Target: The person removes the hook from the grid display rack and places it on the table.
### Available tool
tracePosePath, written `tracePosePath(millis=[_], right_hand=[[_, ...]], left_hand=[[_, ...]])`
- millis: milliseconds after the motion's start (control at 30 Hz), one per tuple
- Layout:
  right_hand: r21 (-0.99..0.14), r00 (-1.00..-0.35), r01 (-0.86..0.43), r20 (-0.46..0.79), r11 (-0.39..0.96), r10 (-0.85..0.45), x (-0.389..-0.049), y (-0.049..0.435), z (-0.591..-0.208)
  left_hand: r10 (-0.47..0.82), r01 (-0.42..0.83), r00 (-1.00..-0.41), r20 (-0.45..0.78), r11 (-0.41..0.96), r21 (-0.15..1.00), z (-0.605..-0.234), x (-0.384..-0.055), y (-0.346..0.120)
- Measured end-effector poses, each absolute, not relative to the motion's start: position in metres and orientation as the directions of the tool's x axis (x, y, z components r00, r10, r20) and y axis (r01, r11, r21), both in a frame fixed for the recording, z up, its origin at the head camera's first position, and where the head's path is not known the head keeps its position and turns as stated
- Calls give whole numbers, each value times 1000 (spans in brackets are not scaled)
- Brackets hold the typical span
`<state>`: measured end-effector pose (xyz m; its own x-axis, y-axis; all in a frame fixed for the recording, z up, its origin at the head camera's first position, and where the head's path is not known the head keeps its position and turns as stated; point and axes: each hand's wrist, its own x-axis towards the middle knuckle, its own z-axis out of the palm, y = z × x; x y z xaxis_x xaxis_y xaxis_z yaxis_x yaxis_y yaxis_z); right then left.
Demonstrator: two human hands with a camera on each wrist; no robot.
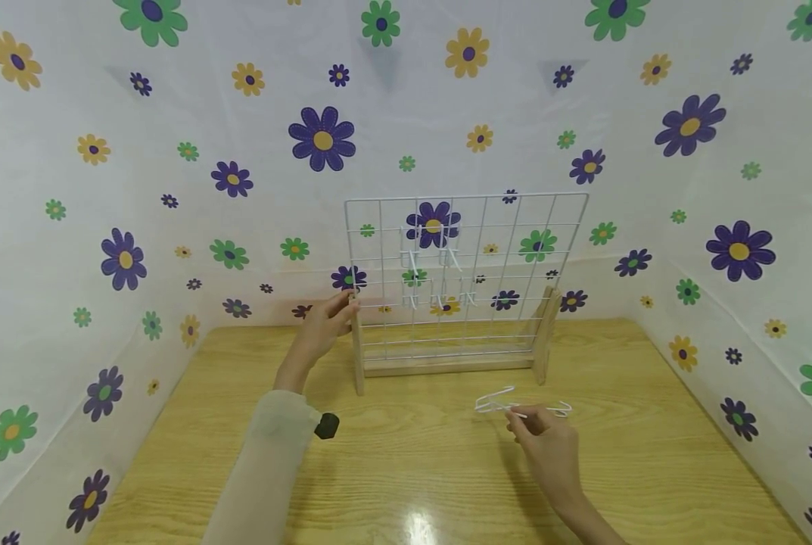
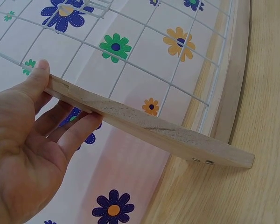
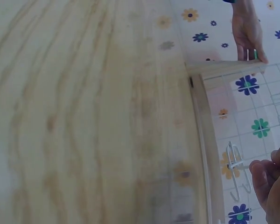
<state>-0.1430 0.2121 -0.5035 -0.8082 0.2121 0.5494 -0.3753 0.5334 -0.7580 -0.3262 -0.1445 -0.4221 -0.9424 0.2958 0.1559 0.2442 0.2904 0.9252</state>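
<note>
A white wire grid panel (image 1: 467, 197) leans back in a wooden stand (image 1: 446, 368) on the table. At the stand's left side, my left hand (image 1: 320, 327) grips the upper end of the wooden upright (image 2: 154, 126), thumb on one face and fingers against the other. In front of the panel's right part, my right hand (image 1: 547, 446) pinches a white wire hook (image 1: 490, 406) between thumb and fingers. The hook's bent prongs (image 3: 233, 161) stick out past the fingertips. Several white hooks (image 1: 414, 261) hang on the grid in two rows, left of its middle.
The wooden table (image 1: 406, 454) has a light grain. Flower-printed cloth (image 1: 392, 91) surrounds it at the back and both sides, close behind the grid. The stand's right upright (image 1: 545, 333) stands beyond the right hand. A small black object (image 1: 327, 425) sits at the left sleeve's cuff.
</note>
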Motion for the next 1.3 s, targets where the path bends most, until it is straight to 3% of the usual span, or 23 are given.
tracePosePath(millis=[800, 1300], right_hand=[[-780, -872, -223, 428, 585, 238, -146, 204, -516], [-737, -918, -148, 351, 659, 186, -142, 206, -512]], left_hand=[[292, 252, -943, 160, 310, 917, -423, -325, -145], [284, 234, -948, 145, 311, 921, -421, -327, -143]])
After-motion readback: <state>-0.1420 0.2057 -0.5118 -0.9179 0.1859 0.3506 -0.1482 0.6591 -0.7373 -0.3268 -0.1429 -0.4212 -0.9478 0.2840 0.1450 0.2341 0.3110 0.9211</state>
